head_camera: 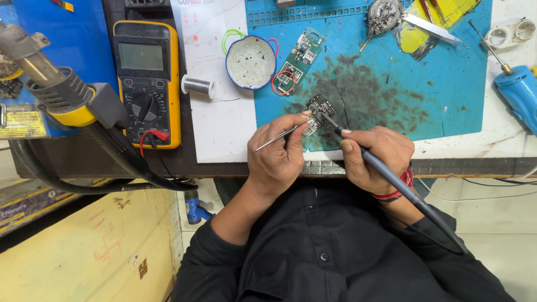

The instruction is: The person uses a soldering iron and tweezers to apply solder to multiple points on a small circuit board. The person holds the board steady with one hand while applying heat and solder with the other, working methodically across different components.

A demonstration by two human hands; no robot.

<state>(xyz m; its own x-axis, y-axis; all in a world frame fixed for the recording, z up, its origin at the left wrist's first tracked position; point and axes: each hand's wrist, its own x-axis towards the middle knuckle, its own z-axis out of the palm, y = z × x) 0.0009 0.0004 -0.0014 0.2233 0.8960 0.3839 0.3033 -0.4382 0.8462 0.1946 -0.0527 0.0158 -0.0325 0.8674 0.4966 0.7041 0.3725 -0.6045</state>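
Note:
A small dark circuit board (317, 112) lies on the blue work mat (447, 84) near the bench's front edge. My left hand (279, 154) pins the board with its fingertips and grips thin metal tweezers (275, 138) that point left. My right hand (373, 156) holds a grey soldering iron (391, 182) like a pen. Its tip touches the board's right side. The iron's cable runs down past my right wrist.
A yellow multimeter (146, 84) and a solder spool (198, 86) sit at the left. Behind the board are a round tin (250, 61) and a green circuit board (297, 61). A hot-air gun (56, 89) hangs at the far left, a blue tool (517, 92) at the right.

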